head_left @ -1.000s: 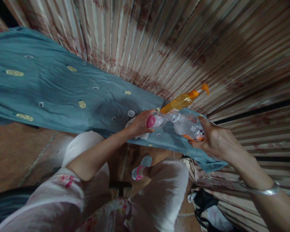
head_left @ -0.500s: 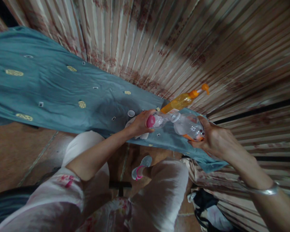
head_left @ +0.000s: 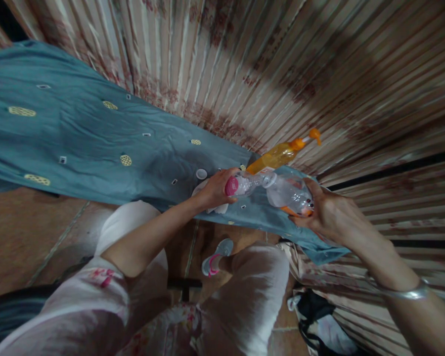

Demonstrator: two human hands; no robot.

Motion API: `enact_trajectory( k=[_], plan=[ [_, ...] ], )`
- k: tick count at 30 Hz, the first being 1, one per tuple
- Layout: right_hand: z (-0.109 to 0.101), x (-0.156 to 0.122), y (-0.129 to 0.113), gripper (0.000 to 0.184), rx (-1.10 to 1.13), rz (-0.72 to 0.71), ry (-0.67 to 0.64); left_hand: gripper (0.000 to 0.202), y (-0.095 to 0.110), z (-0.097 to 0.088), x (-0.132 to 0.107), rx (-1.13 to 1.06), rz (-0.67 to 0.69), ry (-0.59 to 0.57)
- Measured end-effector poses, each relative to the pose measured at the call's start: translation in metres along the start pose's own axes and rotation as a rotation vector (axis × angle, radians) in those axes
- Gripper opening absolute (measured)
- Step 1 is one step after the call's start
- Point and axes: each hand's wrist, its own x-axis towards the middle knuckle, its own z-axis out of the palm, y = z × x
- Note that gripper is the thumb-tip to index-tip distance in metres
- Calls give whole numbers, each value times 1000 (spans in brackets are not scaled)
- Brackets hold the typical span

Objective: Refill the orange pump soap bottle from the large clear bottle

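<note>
My left hand (head_left: 220, 190) is closed round a small clear bottle with a pink label (head_left: 241, 185), its neck pointing right. My right hand (head_left: 324, 210) grips a larger clear plastic bottle with an orange label (head_left: 288, 194), tilted so its neck points left. The two bottle mouths meet, or nearly so, between my hands; whether liquid passes I cannot tell. Just behind them stands a pump bottle of yellow-orange liquid (head_left: 276, 157) with an orange pump head. A small white cap (head_left: 201, 174) lies left of my left hand. Something white, perhaps a cloth or tissue (head_left: 218, 207), is partly hidden under that hand.
A teal cloth with pineapple prints (head_left: 89, 133) covers the long narrow surface. Behind it and to the right hangs a pleated patterned curtain (head_left: 215, 64), crossed at right by dark bars (head_left: 393, 170). Below are my knees, a tiled floor (head_left: 25, 227) and a dark bag (head_left: 315, 306).
</note>
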Motion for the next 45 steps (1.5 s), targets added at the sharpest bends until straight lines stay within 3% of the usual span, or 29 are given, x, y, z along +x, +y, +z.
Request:
enact_trajectory(
  k=[45],
  plan=[
    [-1,-1,1,80,1,-1,-25,88,5,-1,0,2,-9,-10]
  ],
)
